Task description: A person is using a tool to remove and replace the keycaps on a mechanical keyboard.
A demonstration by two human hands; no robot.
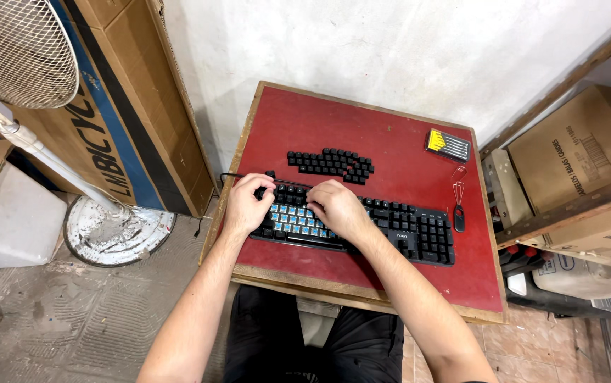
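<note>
Meanwhile left hand (pixel 246 204), right hand (pixel 337 208) curled on black keyboard (pixel 419 234); grip contents unclear.

Keycaps (pixel 332 164) behind keyboard (pixel 390 225) on table (pixel 362 128)

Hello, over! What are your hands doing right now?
Both hands on black keyboard, left hand at its top-left corner, right hand over bared blue switches. Pulled keycaps piled behind. Nothing in the way.

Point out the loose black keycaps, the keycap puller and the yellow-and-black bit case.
Pile of loose black keycaps (pixel 331 164), head view, middle of pile.
Wire keycap puller with black handle (pixel 458 217), head view, handle.
Yellow-and-black bit case (pixel 449 144), head view, lid centre.
</note>
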